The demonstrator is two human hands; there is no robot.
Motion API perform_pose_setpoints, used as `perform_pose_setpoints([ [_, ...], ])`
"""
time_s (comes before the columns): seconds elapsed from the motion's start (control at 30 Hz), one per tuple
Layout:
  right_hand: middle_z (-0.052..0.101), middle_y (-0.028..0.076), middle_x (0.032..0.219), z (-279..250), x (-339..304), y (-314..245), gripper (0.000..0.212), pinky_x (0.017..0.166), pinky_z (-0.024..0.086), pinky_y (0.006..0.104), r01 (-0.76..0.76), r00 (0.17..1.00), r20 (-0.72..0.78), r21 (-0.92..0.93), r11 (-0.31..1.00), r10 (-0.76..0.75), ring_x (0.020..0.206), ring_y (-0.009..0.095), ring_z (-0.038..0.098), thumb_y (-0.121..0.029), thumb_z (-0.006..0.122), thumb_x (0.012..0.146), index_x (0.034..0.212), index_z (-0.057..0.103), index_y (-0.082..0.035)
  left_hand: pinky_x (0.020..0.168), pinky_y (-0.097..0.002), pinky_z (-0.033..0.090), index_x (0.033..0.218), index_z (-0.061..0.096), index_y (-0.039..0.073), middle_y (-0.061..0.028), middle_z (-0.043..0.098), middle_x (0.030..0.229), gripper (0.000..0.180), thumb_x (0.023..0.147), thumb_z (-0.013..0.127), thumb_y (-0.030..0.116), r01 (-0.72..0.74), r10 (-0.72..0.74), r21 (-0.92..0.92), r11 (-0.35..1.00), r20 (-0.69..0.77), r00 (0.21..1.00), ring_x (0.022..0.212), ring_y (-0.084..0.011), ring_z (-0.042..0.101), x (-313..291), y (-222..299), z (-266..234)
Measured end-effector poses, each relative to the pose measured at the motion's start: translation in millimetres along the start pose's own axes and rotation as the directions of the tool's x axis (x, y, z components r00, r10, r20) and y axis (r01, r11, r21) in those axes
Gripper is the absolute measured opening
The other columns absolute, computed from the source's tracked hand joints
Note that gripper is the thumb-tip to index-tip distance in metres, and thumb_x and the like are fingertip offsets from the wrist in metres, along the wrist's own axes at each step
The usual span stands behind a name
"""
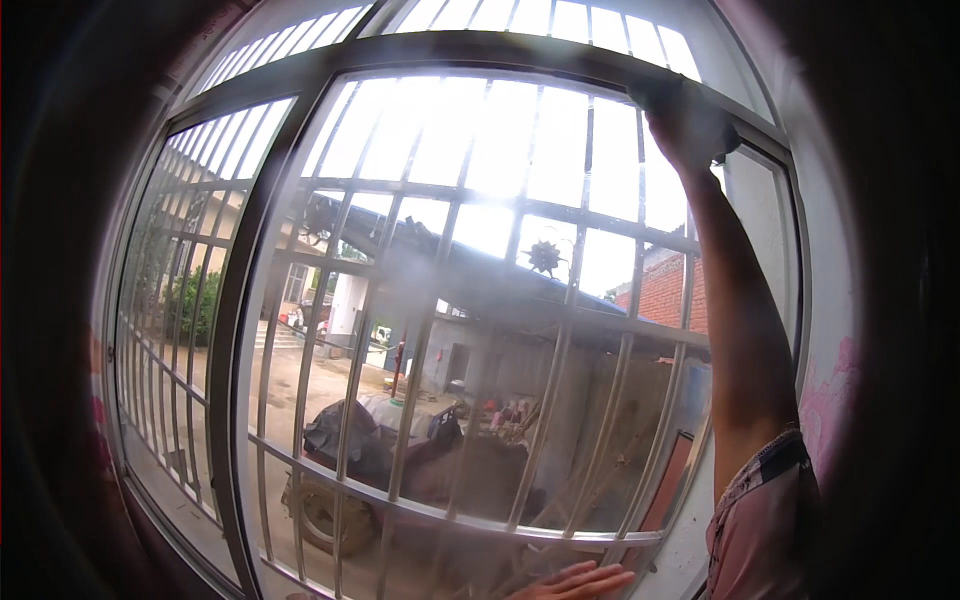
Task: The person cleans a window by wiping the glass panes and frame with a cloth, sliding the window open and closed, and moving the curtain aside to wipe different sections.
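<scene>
My right arm reaches high up to the upper right corner of a framed window pane (500, 390). There my right hand (688, 140), dark against the glare, is closed around a dark cloth (715, 130) and presses it against the glass by the top frame (480, 48). Its fingers are mostly lost in shadow. At the lower edge my left hand (578, 582) lies close to the lower part of the pane, fingers stretched out and pointing right, with nothing visible in it. Whether it touches the glass I cannot tell. Hazy smears show on the pane.
Metal security bars (455, 240) run outside the glass. A dark upright frame (262, 300) separates a second pane on the left. The white wall reveal (835, 260) borders the window on the right. Beyond the bars stands a covered vehicle (345, 430) in a yard.
</scene>
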State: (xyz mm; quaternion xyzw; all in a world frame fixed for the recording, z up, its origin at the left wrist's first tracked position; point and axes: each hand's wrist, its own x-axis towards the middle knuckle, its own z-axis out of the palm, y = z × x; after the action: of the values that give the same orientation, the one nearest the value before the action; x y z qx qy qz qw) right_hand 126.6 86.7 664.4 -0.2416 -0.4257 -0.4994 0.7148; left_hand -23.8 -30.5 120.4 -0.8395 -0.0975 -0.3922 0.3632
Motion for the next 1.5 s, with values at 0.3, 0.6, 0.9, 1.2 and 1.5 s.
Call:
perform_pose_setpoints([
  [0.3,0.028,0.032,0.131,-6.2,3.5,-47.1,0.108,0.094,0.028,0.0591,-0.185,0.971,0.127,-0.136,0.973,0.202,0.119,0.048,0.032,-0.078,0.055,0.059,0.137,0.025,-0.009,0.101,-0.042,0.031,0.13,0.035,-0.004,-0.0239,0.033,0.135,0.05,0.092,0.045,0.027,0.901,-0.262,0.431,-0.058,-0.877,0.403,0.124,-0.0377,0.035,-145.4,-220.3,-233.7],
  [0.6,0.056,0.013,0.089,-9.2,-37.3,-219.7,0.042,0.072,0.04,0.0415,-0.036,0.998,-0.053,0.182,0.983,0.046,0.088,0.024,0.052,-0.04,0.055,0.083,0.098,0.06,-0.001,0.081,-0.0431,0.044,0.12,0.045,-0.005,-0.0258,0.054,0.107,0.05,0.091,0.047,0.035,0.927,-0.362,0.325,0.186,-0.855,0.372,0.096,-0.0408,0.053,-152.5,-246.1,-258.6],
  [0.9,0.056,0.011,0.115,-18.7,-89.4,-373.8,0.045,0.1,0.015,0.0546,0.328,0.709,0.347,0.608,0.723,-0.614,0.113,0.035,0.041,-0.049,0.045,0.082,0.11,0.062,-0.017,0.078,-0.0429,0.044,0.115,0.047,-0.007,-0.0253,0.055,0.101,0.046,0.091,0.048,0.032,0.936,-0.395,0.3,0.185,-0.849,0.35,0.092,-0.0402,0.054,-145.1,-247.0,-252.9],
  [1.2,0.067,0.0,0.084,-36.3,-75.4,-293.3,0.011,0.064,0.048,0.0326,0.466,0.848,-0.113,0.623,0.628,-0.518,0.073,0.016,0.061,-0.024,0.061,0.08,0.087,0.067,-0.017,0.077,-0.0424,0.045,0.116,0.045,-0.008,-0.0263,0.055,0.101,0.046,0.091,0.049,0.03,0.921,-0.425,0.318,0.226,-0.818,0.387,0.092,-0.0408,0.054,-149.3,-245.6,-262.0],
  [1.5,0.058,0.004,0.063,-64.8,-46.1,-136.7,0.013,0.058,0.051,0.0323,0.679,0.683,-0.558,0.246,0.692,-0.471,0.061,0.019,0.06,0.001,0.065,0.069,0.073,0.056,-0.008,0.101,-0.0428,0.031,0.136,0.027,0.003,-0.0201,0.037,0.134,0.059,0.091,0.047,0.035,0.867,-0.296,0.461,0.19,-0.815,0.498,0.122,-0.0361,0.037,-96.2,-230.4,-278.2],
])
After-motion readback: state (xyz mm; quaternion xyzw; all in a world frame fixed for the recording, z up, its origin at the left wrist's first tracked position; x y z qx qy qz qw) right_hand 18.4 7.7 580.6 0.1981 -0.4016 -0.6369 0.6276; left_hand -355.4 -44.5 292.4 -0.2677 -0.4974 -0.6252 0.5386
